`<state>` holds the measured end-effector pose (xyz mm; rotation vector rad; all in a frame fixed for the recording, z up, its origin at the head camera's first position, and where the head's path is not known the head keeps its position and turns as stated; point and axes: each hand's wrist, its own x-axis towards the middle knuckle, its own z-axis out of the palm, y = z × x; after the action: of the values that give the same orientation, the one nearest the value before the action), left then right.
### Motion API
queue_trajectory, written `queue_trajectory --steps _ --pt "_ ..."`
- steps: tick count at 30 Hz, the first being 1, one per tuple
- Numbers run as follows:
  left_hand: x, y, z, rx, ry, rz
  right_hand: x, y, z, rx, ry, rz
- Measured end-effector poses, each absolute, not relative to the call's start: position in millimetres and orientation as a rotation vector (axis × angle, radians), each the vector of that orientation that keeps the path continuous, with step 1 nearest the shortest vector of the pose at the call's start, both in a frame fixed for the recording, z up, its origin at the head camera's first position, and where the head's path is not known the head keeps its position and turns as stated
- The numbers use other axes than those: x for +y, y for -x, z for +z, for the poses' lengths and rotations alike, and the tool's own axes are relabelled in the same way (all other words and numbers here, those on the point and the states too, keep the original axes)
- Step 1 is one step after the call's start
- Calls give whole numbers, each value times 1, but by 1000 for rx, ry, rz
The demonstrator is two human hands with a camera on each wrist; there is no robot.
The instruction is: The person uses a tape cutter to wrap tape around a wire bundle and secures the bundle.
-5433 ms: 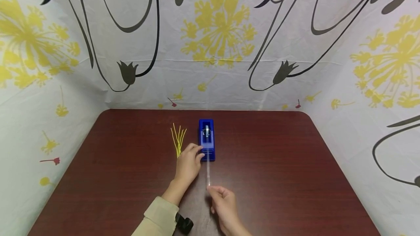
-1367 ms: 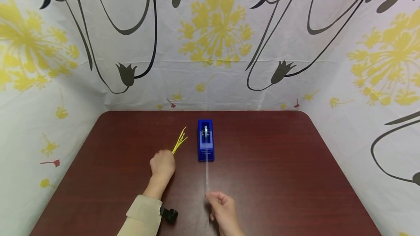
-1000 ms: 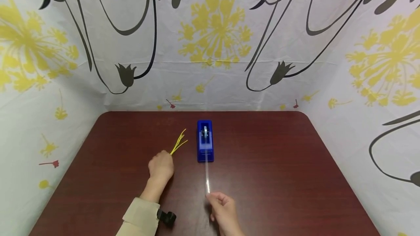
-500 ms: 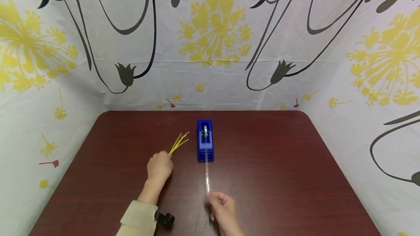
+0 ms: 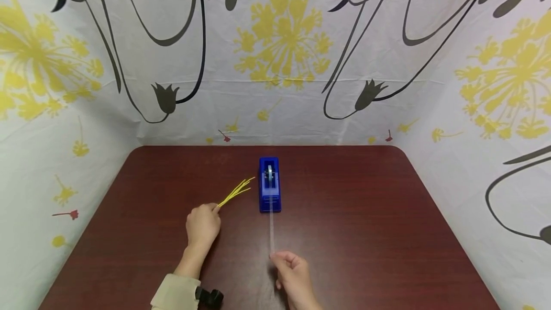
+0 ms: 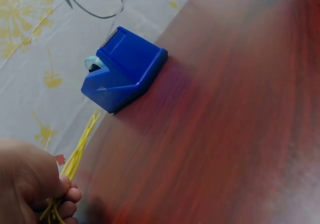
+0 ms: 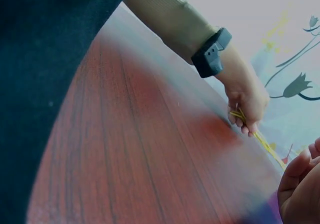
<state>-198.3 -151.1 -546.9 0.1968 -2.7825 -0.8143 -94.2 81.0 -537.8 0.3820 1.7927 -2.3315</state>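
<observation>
Tape (image 5: 271, 233) stretches straight from a blue dispenser (image 6: 131, 66) on the table (image 5: 366, 228), its end pinched by the right hand (image 5: 294, 274); left hand (image 5: 203, 226) grips yellow wires (image 5: 235, 192), tips just beside the dispenser. Unsteadied, dispenser might slide if tape's tugged; slack could make tape stick to itself. Dispenser blocks wires going right; patterned cloth (image 5: 206, 126) behind.

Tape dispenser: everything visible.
The tape dispenser is blue, glossy and plastic-looking, with a toothed cutter on its front lip and a tape roll in its well. It stands upright on the table near the far edge, cutter end toward the person. A clear tape strip runs from it to the right hand, which pinches the free end. Neither hand touches the dispenser; the yellow strands in the left hand end left of it.
</observation>
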Motion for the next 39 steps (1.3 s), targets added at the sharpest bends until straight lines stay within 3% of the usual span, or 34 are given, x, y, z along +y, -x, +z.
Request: queue_trajectory --steps 9,39 --pt "-156 173 -549 -2741 -174 -784 81 96 -536 1794 -397 -2316" --pt "-152 144 -527 -2723 -28 -791 84 94 -532 1746 -354 -2385"
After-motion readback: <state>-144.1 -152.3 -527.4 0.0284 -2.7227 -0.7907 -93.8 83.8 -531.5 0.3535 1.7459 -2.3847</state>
